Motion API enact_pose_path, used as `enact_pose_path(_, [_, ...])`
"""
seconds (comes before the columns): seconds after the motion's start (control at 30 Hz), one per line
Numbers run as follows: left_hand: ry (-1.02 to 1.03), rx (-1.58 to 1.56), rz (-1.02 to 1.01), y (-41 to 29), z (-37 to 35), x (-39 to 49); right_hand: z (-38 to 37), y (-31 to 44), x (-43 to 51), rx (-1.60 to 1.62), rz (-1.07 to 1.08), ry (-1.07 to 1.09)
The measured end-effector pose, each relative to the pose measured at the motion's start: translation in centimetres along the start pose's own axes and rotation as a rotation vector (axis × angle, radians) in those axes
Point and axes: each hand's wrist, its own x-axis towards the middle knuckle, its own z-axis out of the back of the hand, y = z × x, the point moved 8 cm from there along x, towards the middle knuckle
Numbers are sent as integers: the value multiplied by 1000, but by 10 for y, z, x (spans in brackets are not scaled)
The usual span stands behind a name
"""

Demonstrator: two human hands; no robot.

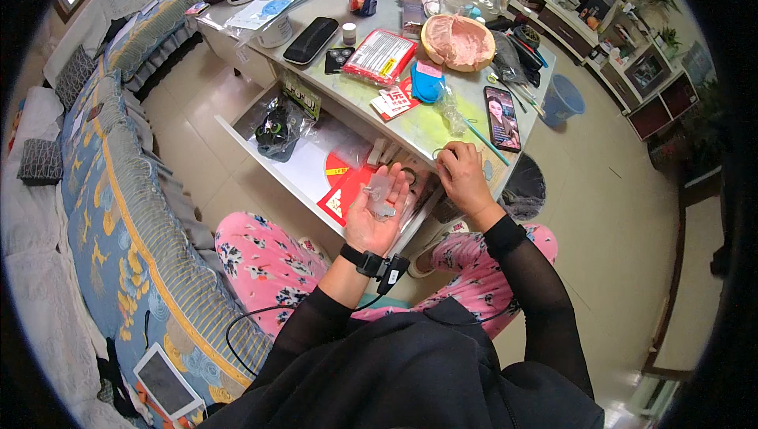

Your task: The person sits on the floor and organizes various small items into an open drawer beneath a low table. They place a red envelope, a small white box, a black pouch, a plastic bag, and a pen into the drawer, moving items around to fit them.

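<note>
My left hand (374,224) is palm up over the open drawer (266,174), with small clear plastic pieces (379,188) resting on its palm and fingers. A strap with a small black device (388,272) is around that wrist. My right hand (463,175) is at the near edge of the table (423,133), its fingers bent downward beside a thin ring-like thing (437,153). Whether the fingers grip it is hidden. Inside the drawer are red paper envelopes (349,195) and a black toy with green eyes (272,127) in clear wrapping.
A phone (502,118) with a lit screen and a teal stick (487,143) lie by my right hand. Farther back are a pomelo peel shell (458,44), a red-and-white packet (380,57) and a black case (311,41). Bins (524,186) stand right of the table.
</note>
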Motion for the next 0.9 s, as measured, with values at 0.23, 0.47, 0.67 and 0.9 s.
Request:
enact_pose_path(0.23, [42,-21,-64,-22,-10,-2,5,-37,5,306,-175,-174])
enact_pose_path(0.47, [89,-62,-93,-38,-20,-4,-8,-106,-12,943,-656,-279])
enact_pose_path(0.67, [91,-109,-111,-47,-24,-8,-2,-133,-26,1282,-783,-447])
enact_pose_path(0.9, [147,-153,-162,-71,-36,-12,-9,-145,-25,1448,-871,-535])
